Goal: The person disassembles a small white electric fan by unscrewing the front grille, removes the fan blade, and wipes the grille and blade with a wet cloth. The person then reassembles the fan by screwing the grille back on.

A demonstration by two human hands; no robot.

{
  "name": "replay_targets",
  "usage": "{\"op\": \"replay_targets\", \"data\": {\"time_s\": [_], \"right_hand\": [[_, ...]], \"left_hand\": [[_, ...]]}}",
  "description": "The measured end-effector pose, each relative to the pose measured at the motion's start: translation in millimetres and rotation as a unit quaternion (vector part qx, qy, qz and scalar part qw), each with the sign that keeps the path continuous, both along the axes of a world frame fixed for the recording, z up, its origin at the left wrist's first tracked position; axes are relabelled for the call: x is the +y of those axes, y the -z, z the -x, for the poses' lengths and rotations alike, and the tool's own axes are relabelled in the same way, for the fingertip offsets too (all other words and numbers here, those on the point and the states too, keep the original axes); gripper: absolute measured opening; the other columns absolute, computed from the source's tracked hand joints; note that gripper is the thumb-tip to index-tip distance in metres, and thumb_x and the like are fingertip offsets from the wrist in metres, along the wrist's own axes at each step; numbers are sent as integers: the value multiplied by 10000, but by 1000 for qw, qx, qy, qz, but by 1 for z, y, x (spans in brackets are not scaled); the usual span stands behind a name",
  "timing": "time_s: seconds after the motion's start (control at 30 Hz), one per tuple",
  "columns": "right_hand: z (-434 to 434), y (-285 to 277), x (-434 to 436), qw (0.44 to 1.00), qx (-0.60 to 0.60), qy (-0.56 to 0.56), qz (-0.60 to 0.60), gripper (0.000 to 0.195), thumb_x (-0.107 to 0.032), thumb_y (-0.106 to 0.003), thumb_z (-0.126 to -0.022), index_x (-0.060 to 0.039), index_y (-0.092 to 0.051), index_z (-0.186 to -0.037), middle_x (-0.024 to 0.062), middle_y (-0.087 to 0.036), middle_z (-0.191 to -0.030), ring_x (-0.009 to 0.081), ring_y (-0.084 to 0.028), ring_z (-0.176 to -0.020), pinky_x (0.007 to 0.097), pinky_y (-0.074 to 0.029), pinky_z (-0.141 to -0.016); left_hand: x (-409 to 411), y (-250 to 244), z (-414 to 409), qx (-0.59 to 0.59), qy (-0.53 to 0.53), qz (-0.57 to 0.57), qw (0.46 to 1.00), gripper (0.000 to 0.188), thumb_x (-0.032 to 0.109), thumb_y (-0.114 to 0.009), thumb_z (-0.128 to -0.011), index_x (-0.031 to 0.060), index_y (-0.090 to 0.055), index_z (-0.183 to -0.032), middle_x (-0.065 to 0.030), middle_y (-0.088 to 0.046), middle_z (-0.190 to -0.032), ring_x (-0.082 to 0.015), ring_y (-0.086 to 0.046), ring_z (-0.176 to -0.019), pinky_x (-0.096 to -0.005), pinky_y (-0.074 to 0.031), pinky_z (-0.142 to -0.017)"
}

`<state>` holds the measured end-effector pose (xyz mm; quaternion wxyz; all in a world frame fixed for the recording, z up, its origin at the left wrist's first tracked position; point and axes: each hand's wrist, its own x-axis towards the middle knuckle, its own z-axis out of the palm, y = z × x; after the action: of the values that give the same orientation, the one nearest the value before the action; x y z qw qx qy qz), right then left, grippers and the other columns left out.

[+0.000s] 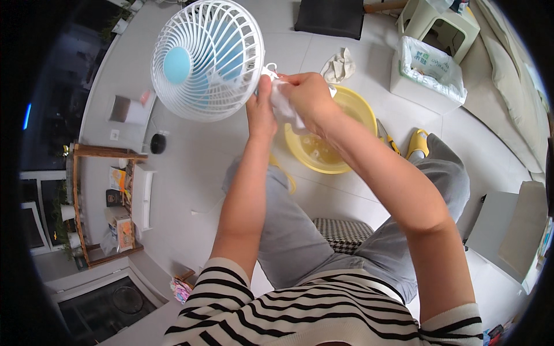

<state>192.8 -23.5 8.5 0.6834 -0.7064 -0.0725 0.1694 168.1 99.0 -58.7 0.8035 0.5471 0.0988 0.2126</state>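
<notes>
A white table fan (pixel 207 60) with light-blue blades and hub is held up at the upper left, its round grille tilted. My left hand (pixel 262 112) grips it by the neck, just behind the grille. In my right hand (pixel 312 99) is a bunched white cloth (pixel 283 104), pressed against the fan's neck next to my left thumb. Below my hands stands a yellow basin (pixel 368 110) on the floor, with cloudy liquid and bits of foam inside. My right hand and forearm cover part of it. The fan's lower parts are mostly hidden behind my hands.
A crumpled beige cloth (pixel 339 65) lies beyond the basin. A tool with a yellow-and-black handle (pixel 393 145) lies right of it. Further right are a lined white bin (pixel 426 95), a plastic stool (pixel 469 28) and a sofa (pixel 497 82). A wooden shelf (pixel 78 194) stands left.
</notes>
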Motion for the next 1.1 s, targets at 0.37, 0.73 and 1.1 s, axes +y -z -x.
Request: {"op": "replay_targets", "data": {"time_s": [0.37, 0.73, 1.1], "right_hand": [[-45, -11, -49, 721, -576, -316, 218, 186, -154, -605, -810, -19, -682, -911, 122, -598, -948, 310, -625, -883, 378, -516, -783], [-17, 4, -87, 880, -466, -17, 92, 245, 69, -616, -784, -54, -695, -981, 99, -583, -836, 245, -580, -676, 343, -476, -606], [-1, 15, -77, 786, -607, -25, 116, 299, 16, -671, -698, -82, -678, -981, 64, -577, -877, 239, -600, -774, 329, -515, -626]], "left_hand": [[-3, -10, 11, -20, 38, -45, 998, 476, 220, -650, -917, 32, -511, -1332, -57, -541, -1284, -166, -508, -1139, -326, -395, -975], [10, 3, 9, -63, 124, -162, 977, 277, 156, -601, -904, 13, -613, -1141, -92, -653, -1055, -184, -581, -993, -331, -442, -905], [5, -4, 15, -86, 116, -156, 977, 378, 39, -682, -845, 32, -616, -1217, -80, -631, -1207, -200, -566, -1096, -350, -422, -977]]}}
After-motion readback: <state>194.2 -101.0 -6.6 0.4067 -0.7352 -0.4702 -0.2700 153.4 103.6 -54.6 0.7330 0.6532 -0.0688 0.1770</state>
